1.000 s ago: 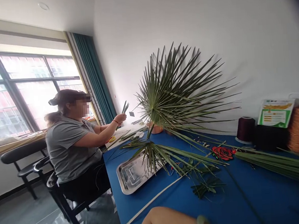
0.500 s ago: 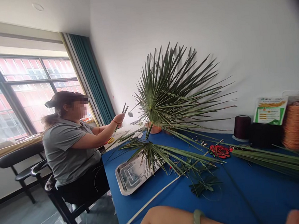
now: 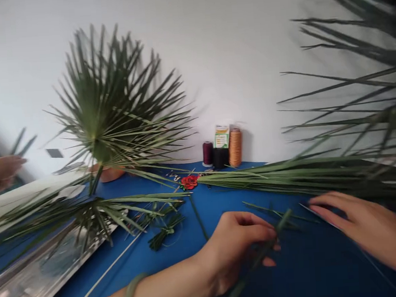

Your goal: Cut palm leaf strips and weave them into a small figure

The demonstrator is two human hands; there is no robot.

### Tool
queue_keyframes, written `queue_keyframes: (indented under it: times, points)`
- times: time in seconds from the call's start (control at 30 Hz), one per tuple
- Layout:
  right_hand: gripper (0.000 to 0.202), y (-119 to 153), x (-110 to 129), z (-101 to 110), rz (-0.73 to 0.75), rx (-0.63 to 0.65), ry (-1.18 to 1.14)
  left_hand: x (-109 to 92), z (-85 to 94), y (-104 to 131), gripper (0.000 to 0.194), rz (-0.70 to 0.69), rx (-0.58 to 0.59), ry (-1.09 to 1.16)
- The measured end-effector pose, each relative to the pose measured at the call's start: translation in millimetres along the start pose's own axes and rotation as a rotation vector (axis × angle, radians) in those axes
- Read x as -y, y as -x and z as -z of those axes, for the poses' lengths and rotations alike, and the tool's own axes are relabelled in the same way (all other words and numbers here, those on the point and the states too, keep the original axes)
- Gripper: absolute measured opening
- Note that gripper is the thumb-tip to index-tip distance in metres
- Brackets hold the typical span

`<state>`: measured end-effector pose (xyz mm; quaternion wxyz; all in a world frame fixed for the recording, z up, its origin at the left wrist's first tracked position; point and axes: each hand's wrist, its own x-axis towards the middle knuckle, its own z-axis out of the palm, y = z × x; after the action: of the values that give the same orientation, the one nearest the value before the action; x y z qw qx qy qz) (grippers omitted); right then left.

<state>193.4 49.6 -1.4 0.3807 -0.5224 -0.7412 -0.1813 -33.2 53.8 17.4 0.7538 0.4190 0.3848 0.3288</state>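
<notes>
left forearm: enters from the bottom edge and angles up to the right, a pale green bangle at the wrist.
left hand [image 3: 240,240]: knuckles up, fingers curled, thumb and fingertips pinched together.
right hand [image 3: 366,227]: comes in from the right edge, palm down, low and flat.
right fingers [image 3: 319,202]: stretched out leftward, slightly spread, blurred.
hands: near each other, apart.

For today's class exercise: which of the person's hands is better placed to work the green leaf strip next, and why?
Probably the left hand: its fingers already pinch the green leaf strip. The right hand lies open on the blue table beside it.
</notes>
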Motion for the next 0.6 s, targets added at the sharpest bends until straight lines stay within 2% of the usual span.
queue_keyframes:
  times: [0.07, 0.13, 0.17, 0.2, 0.27, 0.37, 0.47, 0.53, 0.6]
  points:
    - [0.020, -6, 12, 8, -0.135, 0.348, -0.218, 1, -2.5, 3, 0.011, -0.027, -0.007, -0.053]
    - [0.023, -10, 34, 11, -0.247, 0.518, -0.423, 2, -4.8, 5, 0.012, -0.055, -0.022, -0.112]
    - [0.020, -10, 45, 11, -0.424, 0.586, -0.659, 2, -5.9, 6, 0.012, -0.069, -0.032, -0.136]
    - [0.017, -10, 54, 11, -0.563, 0.604, -0.830, 2, -6.7, 6, 0.013, -0.080, -0.045, -0.154]
    - [0.014, -7, 66, 11, -0.728, 0.570, -1.036, 2, -7.9, 6, 0.014, -0.102, -0.072, -0.174]
    - [0.015, -2, 67, 9, -0.781, 0.525, -1.116, 3, -7.8, 7, 0.018, -0.111, -0.059, -0.159]
    - [0.017, 2, 62, 8, -0.868, 0.521, -1.268, 4, -5.3, 6, 0.020, -0.150, 0.078, -0.113]
    - [0.016, 7, 62, 6, -0.976, 0.501, -1.461, 5, -3.2, 4, 0.020, -0.230, 0.171, -0.111]
    - [0.016, 13, 66, 2, -1.074, 0.481, -1.610, 7, -1.3, 0, 0.019, -0.341, 0.200, -0.150]
